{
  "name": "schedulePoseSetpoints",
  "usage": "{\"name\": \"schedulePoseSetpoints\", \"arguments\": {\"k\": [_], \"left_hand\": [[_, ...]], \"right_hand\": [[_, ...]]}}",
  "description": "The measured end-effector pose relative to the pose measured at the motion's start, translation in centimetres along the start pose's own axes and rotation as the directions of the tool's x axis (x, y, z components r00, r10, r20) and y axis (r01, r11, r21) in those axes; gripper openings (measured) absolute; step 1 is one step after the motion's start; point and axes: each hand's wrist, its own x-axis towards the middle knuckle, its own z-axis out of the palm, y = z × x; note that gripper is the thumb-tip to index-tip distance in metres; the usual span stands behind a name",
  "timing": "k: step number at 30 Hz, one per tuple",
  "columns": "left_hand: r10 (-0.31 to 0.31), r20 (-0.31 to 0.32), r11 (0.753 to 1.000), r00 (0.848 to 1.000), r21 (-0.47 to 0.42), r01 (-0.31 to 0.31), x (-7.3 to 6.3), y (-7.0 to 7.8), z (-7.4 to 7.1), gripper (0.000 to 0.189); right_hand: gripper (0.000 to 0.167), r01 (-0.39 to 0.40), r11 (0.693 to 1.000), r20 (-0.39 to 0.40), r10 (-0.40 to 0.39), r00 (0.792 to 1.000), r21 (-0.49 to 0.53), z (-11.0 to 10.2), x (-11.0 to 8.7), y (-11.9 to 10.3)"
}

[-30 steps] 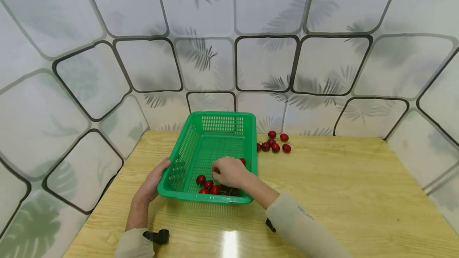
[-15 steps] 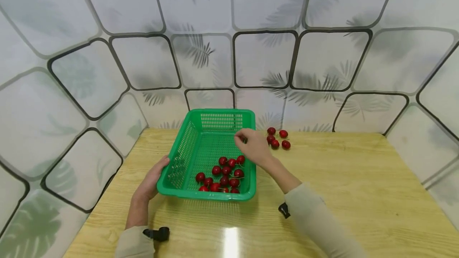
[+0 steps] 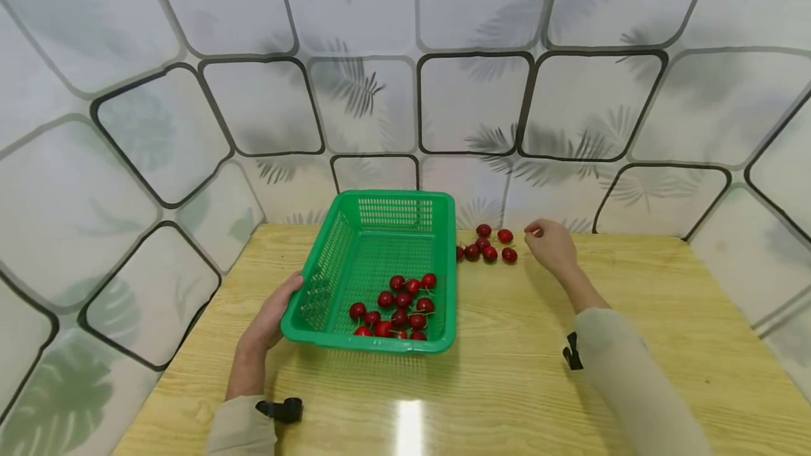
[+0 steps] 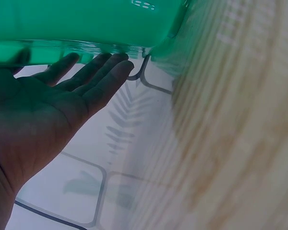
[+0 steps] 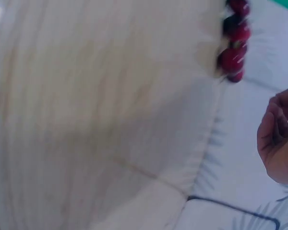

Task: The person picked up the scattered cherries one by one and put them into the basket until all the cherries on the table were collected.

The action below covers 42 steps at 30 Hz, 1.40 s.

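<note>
A green plastic basket with slotted sides stands on the wooden table, several red cherries gathered at its near right. Extended fingers of my left hand touch its left side; the left wrist view has that hand with its fingertips right under the rim. My right hand is above the table, right of several loose cherries beside the basket. In the right wrist view the right hand has loosely curled fingers with nothing between them, apart from the cherries.
The wood-grain table runs back to a patterned wall covering, which also closes in both sides. Loose cherries lie between the basket's right side and my right hand, near the wall.
My right hand has lifted out of the basket and moved right, past the loose cherries, uncovering the cherries inside. My left hand and the basket stay in place.
</note>
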Motion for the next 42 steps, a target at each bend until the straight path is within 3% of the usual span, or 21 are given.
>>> {"name": "schedulePoseSetpoints", "arguments": {"k": [4, 7, 14, 22, 32, 42], "left_hand": [[-0.001, -0.021, 1.000, 1.000, -0.001, 0.001, -0.3, 0.2, -0.2, 0.067], [0.000, -0.014, 1.000, 1.000, -0.003, 0.000, -0.2, 0.1, -0.1, 0.066], [-0.007, -0.013, 1.000, 1.000, 0.002, 0.007, 0.2, -0.1, 0.2, 0.066], [0.024, 0.016, 1.000, 1.000, 0.010, -0.024, 0.2, -0.2, 0.2, 0.064], [0.000, 0.001, 1.000, 1.000, 0.006, 0.000, 0.2, -0.3, 0.2, 0.066], [-0.003, 0.007, 1.000, 1.000, 0.014, 0.003, 0.2, -0.2, -0.1, 0.068]], "right_hand": [[0.033, 0.015, 0.996, 0.179, 0.000, 0.984, -0.082, 0.4, 0.4, 2.2], [0.032, 0.068, 0.988, 0.242, -0.032, 0.970, -0.140, 1.1, 0.7, 2.8], [0.039, 0.116, 0.962, 0.276, -0.044, 0.960, -0.248, 2.2, 1.1, 3.2], [0.039, 0.132, 0.962, 0.279, -0.062, 0.958, -0.238, 2.5, 0.9, 3.5], [0.038, 0.177, 0.948, 0.313, -0.089, 0.945, -0.265, 2.7, 1.0, 3.0], [0.025, 0.174, 0.949, 0.323, -0.084, 0.943, -0.263, 2.1, 0.9, 3.0]]}}
